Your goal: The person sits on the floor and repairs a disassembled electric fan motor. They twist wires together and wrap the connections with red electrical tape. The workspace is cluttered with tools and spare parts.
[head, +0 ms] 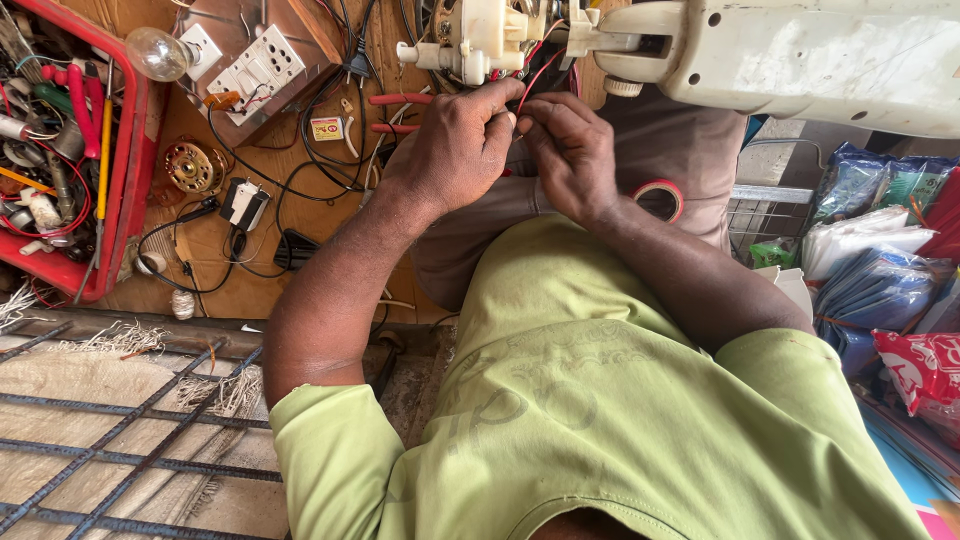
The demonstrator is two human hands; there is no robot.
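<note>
Red wire [527, 93] between both hands [515, 145], under white appliance [800, 60], beside cluttered red tray [130, 150].

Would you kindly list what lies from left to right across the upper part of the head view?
Red tray → light bulb → white switchboard → left hand → right hand → tape roll → white appliance body → plastic bags.

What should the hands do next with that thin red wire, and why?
Probably keep pinching and twisting the red wire. Both the left hand and right hand grip it between their fingertips, and it runs up to the cream appliance, so the end looks unfinished. The red pliers lie close if needed.
</note>
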